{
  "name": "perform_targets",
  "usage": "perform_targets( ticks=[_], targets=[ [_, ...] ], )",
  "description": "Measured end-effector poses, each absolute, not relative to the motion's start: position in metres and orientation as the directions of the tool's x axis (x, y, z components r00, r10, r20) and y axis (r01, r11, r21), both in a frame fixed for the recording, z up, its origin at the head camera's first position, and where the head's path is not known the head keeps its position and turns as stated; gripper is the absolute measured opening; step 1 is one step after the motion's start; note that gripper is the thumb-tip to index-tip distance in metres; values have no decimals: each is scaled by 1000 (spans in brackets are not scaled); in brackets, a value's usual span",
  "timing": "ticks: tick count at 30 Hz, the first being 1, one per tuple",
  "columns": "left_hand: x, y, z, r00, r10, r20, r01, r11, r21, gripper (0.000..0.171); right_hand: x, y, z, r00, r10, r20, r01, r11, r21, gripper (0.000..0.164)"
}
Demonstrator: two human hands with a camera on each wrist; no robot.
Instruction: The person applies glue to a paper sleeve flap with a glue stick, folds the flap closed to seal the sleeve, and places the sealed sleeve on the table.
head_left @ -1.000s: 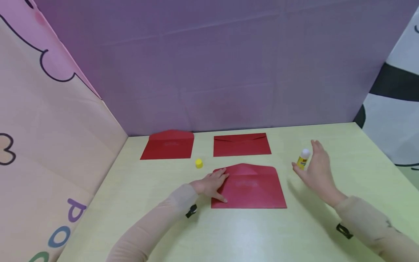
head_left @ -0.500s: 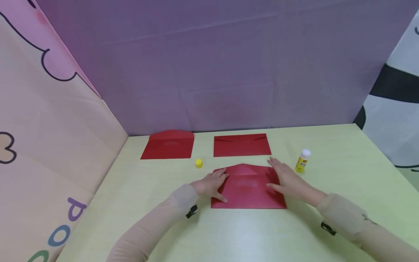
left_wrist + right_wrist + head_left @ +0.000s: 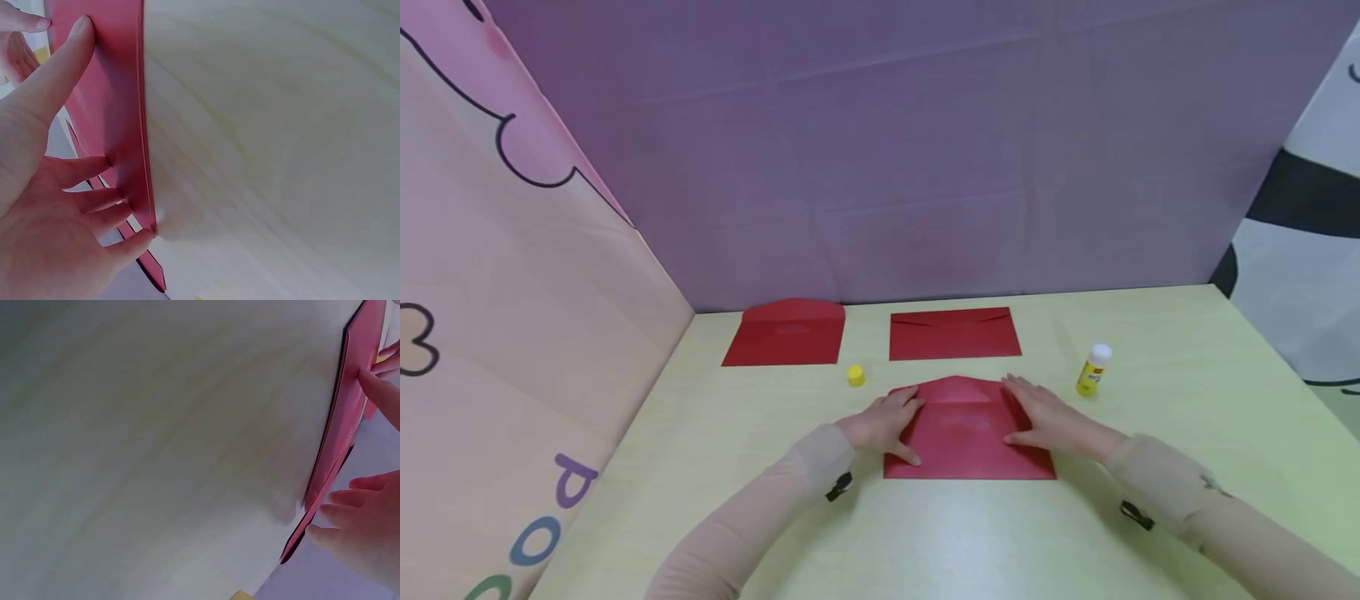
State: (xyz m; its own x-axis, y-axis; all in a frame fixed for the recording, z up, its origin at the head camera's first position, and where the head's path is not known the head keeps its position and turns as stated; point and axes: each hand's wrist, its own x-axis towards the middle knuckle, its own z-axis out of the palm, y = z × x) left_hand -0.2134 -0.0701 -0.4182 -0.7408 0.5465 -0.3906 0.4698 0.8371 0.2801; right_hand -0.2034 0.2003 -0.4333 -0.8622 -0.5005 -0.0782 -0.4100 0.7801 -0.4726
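Note:
A red envelope [image 3: 966, 446] lies on the table with its flap [image 3: 957, 390] unfolded toward the back wall. My left hand [image 3: 883, 423] rests on the envelope's left side, thumb low and fingers spread up near the flap fold. Across from it, my right hand [image 3: 1058, 422] has its thumb on the envelope's right part. In the right wrist view, the fingers of that right hand [image 3: 365, 512] are at the flap's edge, apparently touching it. A yellow glue stick [image 3: 1092, 373] with a white top stands upright beyond the right hand. A small yellow cap [image 3: 856, 375] sits behind the left hand.
Near the back edge, one red envelope [image 3: 786, 342] lies at left with its flap unfolded. Beside it is another red envelope [image 3: 955, 337] with its flap folded down. A purple cloth wall [image 3: 925, 167] rises behind the pale table [image 3: 910, 542]; printed panels stand at both sides.
My right hand has let go of the glue stick, leaving it standing on the table, and has moved left onto the envelope. The left hand has stayed in place.

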Motion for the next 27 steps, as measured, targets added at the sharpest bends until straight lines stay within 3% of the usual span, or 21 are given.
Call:
perform_targets(
  ticks=[5, 15, 21, 27],
  targets=[
    [-213, -70, -418, -747, 546, -378, 476, 837, 268, 92, -208, 201, -434, -863, -477, -164, -332, 782, -527, 89],
    [-217, -65, -415, -765, 511, -393, 461, 859, 220, 102, -218, 196, -431, -857, -483, -180, -333, 785, -523, 95],
    [-210, -63, -413, -796, 527, -297, 495, 850, 182, 104, -213, 191, -427, -859, -508, -61, -449, 805, -388, 95],
    [-201, -63, -413, -808, 558, -189, 537, 830, 151, 106, -205, 190, -427, -846, -532, 27, -514, 801, -308, 81]
  ],
)
